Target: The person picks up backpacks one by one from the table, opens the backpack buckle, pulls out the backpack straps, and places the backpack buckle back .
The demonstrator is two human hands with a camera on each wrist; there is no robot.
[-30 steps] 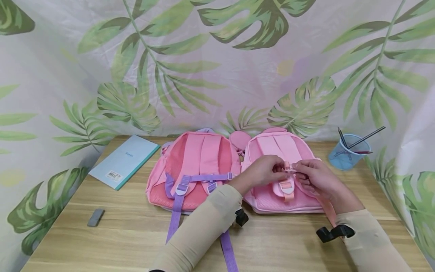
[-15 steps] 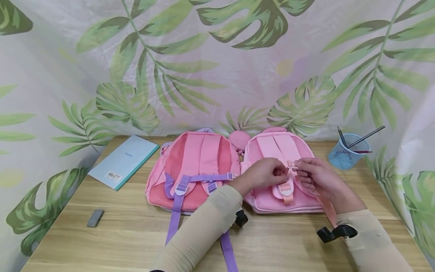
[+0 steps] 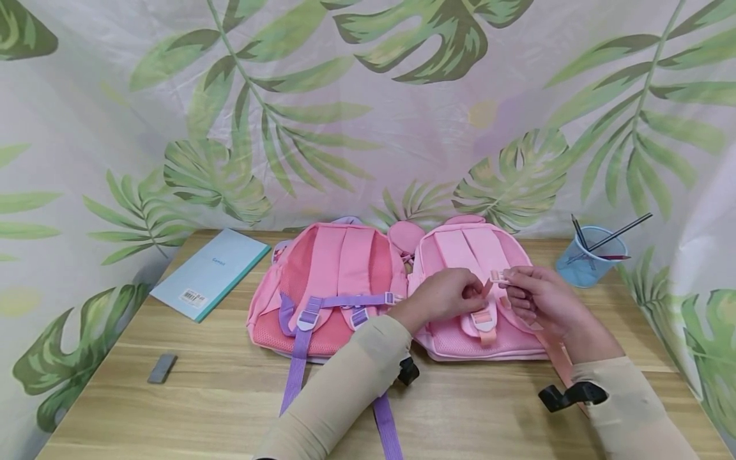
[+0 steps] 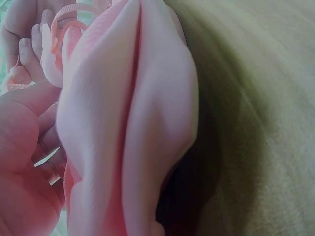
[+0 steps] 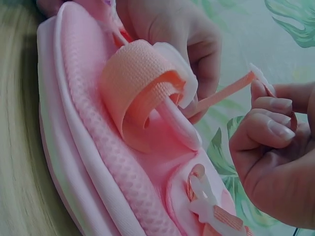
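Observation:
A light pink backpack (image 3: 454, 345) lies on the table with its shoulder straps facing up. Over its middle, my left hand (image 3: 445, 294) pinches a narrow orange strap (image 5: 226, 93) between thumb and fingers. That strap runs taut to a small pale buckle (image 3: 498, 276), pinched by my right hand (image 3: 543, 297). In the right wrist view, my right fingers curl close behind the buckle. A wider orange webbing loop (image 5: 133, 78) and a white strap adjuster (image 3: 484, 317) sit below the hands. The left wrist view mostly shows the pack's side.
To the left lies a second pink backpack (image 3: 270, 326) with purple straps (image 3: 296, 370) trailing over the table (image 3: 218, 409). A blue notebook (image 3: 209, 275) and a grey eraser-like block (image 3: 162, 368) are farther left. A blue pencil cup (image 3: 583, 271) stands at the back right.
My hands have drawn slightly apart. The left fingers have dropped a little from the buckle onto the strap, and the right hand has shifted slightly right with the buckle, exposing strap between them.

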